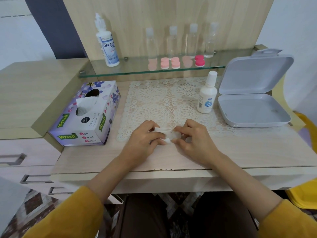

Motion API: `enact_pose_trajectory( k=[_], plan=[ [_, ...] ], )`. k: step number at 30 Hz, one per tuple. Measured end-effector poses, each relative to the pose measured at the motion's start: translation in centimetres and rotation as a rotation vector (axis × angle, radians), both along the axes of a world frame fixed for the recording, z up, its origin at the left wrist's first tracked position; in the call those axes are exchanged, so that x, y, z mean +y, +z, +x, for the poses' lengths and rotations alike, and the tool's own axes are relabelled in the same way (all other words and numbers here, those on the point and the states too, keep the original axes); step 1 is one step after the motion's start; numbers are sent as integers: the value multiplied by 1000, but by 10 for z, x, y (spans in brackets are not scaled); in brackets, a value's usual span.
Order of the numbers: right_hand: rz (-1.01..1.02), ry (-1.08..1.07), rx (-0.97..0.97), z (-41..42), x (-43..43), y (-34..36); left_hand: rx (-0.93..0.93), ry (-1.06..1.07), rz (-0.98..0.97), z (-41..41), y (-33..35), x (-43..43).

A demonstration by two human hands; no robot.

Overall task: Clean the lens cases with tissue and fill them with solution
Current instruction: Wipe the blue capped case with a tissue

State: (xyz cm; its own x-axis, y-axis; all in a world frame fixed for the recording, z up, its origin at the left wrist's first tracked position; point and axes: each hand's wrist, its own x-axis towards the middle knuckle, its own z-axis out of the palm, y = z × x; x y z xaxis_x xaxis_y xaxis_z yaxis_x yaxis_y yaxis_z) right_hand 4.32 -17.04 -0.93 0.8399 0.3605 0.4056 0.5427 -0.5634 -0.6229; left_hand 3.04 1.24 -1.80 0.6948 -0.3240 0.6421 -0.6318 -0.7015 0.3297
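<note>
My left hand (pixel 143 138) pinches a folded white tissue (pixel 163 130) at the near edge of the lace mat. My right hand (pixel 193 138) holds a small clear lens case (pixel 176 134) against that tissue; most of the case is hidden by fingers. A small white solution bottle (pixel 206 95) stands upright on the mat to the right. On the glass shelf (pixel 120 71) sit pale pink lens cases (pixel 169 62), a bright pink lens case (pixel 199 60) and a large solution bottle (pixel 107 43). The purple tissue box (pixel 85 114) lies left of my hands.
An open white hinged box (pixel 253 109) sits at the right, its lid raised. Several clear empty bottles (pixel 181 40) stand at the back of the shelf. The lace mat (pixel 163 100) covers the middle of the desk. Drawers with handles are at the lower left.
</note>
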Motion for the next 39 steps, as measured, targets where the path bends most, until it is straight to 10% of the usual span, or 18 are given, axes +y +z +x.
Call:
enact_pose_trajectory(
  k=[18,26,39],
  plan=[
    [-11,-46,70,-3,-2,2,115,112,-272,-19,22,-2],
    [544,-170,81,-18,-6,27,271,83,-498,-36,48,-28],
    [803,-156,480,-24,-20,53,348,-44,-583,-31,50,-39]
  ],
)
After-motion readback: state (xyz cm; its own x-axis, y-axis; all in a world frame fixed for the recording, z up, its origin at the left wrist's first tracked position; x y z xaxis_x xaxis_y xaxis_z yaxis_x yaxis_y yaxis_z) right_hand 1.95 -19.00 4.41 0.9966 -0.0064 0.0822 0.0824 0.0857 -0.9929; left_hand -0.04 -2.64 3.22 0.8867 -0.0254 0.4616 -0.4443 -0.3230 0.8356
